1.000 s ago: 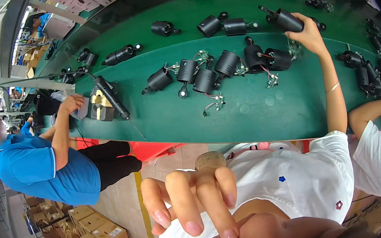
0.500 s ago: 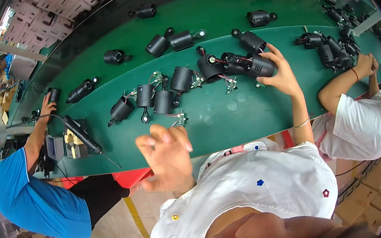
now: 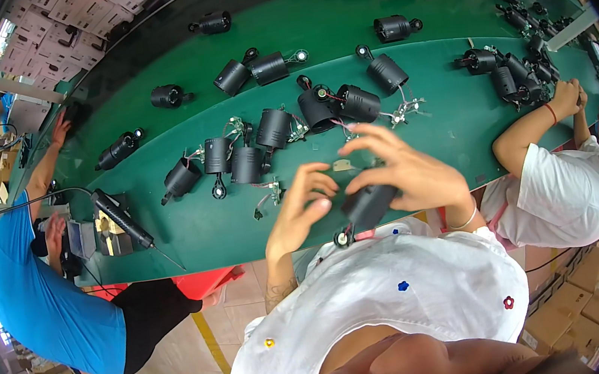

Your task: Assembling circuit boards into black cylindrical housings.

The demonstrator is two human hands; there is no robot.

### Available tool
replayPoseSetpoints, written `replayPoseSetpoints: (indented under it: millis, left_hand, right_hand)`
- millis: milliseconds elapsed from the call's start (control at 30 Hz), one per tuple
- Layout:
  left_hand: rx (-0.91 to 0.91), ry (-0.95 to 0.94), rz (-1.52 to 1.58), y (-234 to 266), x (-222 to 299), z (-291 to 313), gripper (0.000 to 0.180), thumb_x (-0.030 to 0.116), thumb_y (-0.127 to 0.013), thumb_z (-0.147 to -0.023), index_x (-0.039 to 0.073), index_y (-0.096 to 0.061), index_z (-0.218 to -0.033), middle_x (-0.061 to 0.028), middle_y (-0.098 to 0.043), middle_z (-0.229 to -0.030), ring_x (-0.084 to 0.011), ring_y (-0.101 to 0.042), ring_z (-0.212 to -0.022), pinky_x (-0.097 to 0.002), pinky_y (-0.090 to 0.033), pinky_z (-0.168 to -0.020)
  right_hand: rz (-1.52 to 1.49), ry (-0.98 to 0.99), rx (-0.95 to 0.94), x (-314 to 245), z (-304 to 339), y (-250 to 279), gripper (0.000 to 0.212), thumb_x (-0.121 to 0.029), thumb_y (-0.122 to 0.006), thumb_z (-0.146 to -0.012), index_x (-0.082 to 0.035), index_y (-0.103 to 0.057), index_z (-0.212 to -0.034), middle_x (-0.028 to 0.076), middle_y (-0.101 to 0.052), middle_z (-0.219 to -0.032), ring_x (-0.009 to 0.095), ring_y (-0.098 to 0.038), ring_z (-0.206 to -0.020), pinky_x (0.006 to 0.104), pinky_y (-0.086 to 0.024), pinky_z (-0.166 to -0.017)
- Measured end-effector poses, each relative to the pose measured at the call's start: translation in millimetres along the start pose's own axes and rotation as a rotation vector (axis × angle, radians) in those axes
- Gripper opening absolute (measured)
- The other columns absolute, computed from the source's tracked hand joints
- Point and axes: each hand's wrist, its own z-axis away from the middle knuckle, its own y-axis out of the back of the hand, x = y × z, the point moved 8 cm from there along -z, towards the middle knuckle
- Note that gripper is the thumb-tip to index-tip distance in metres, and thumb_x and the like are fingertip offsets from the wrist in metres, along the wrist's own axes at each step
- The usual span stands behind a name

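Note:
Close to my body, at the near table edge, a black cylindrical housing with a round ring end hangs tilted in my right hand. My thumb and fingers grip its upper right side. Just left of it, my left hand has half-curled fingers with gaps between them and holds nothing. A small pale board shows between my hands; whether it is joined to the housing I cannot tell. Beyond my fingers lie more black housings with wires and small circuit boards.
Several housings lie on the green table; others rest on the raised green strip behind. A black electric screwdriver hangs at left. A co-worker in blue is at left, another in white at right. A pile of housings lies at right.
My right hand has lifted a black housing from the group and brought it toward my body. My left hand has turned and moved right beside it. The left co-worker's arm reaches farther away.

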Motion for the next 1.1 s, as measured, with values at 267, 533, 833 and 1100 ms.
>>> replayPoseSetpoints:
  millis: [267, 533, 833, 1100]
  left_hand:
    - [-0.143, -0.022, -0.041, -26, -8, 11, 0.075, 0.005, -0.068, -0.067, -0.001, -0.037, -0.135, -0.0187, -0.058, -0.114, -0.0268, -0.059, -0.095, -0.0345, -0.048, -0.084]
    - [-0.133, -0.222, 0.547, -15, 14, 14, 0.086, 0.005, -0.07, -0.056, -0.002, -0.036, -0.135, -0.0244, -0.059, -0.109, -0.031, -0.063, -0.075, -0.0388, -0.053, -0.071]
    - [-0.13, -0.237, 0.515, -18, 16, 24, 0.091, 0.008, -0.072, -0.054, -0.002, -0.033, -0.135, -0.0229, -0.061, -0.107, -0.0295, -0.063, -0.073, -0.0352, -0.053, -0.068]
    - [-0.104, -0.018, 0.441, -17, 11, 24, 0.095, 0.008, -0.08, -0.056, 0.001, -0.025, -0.134, -0.0217, -0.062, -0.106, -0.0287, -0.064, -0.082, -0.0343, -0.052, -0.075]
  right_hand:
    - [0.175, 0.131, -0.06, -30, -14, -41, 0.056, -0.008, -0.077, -0.055, -0.015, -0.067, -0.11, 0.008, -0.044, -0.141, 0.035, -0.029, -0.139, 0.0522, -0.029, -0.113]
    - [-0.578, -0.087, 0.383, 21, -11, -10, 0.046, 0.002, -0.069, -0.077, -0.006, -0.063, -0.122, 0.012, -0.059, -0.123, 0.025, -0.058, -0.107, 0.0347, -0.046, -0.094]
    - [-1.083, -0.109, 0.336, 37, -15, -44, 0.032, 0.006, -0.063, -0.08, -0.002, -0.068, -0.11, 0.013, -0.069, -0.097, 0.019, -0.063, -0.087, 0.0289, -0.051, -0.08]
    - [-0.658, 0.053, 0.445, 19, -18, -11, 0.01, 0.004, -0.061, -0.081, -0.001, -0.068, -0.084, 0.009, -0.066, -0.081, 0.019, -0.057, -0.073, 0.0287, -0.047, -0.07]
